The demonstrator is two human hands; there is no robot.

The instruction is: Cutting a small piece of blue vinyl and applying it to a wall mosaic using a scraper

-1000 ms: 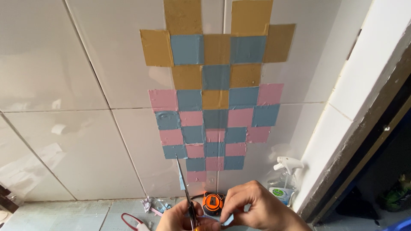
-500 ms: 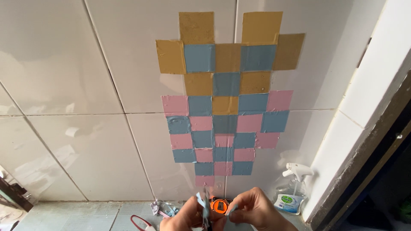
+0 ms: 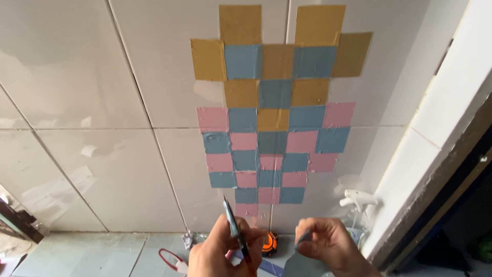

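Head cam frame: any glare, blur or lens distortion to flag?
Head view: soft glare patches on the glossy white wall tiles; grout lines splay outward, wide-angle distortion; the taped squares are sharp; left hand and right hand sit cropped at the bottom edge, slightly soft; the doorway at right falls into dark shadow.
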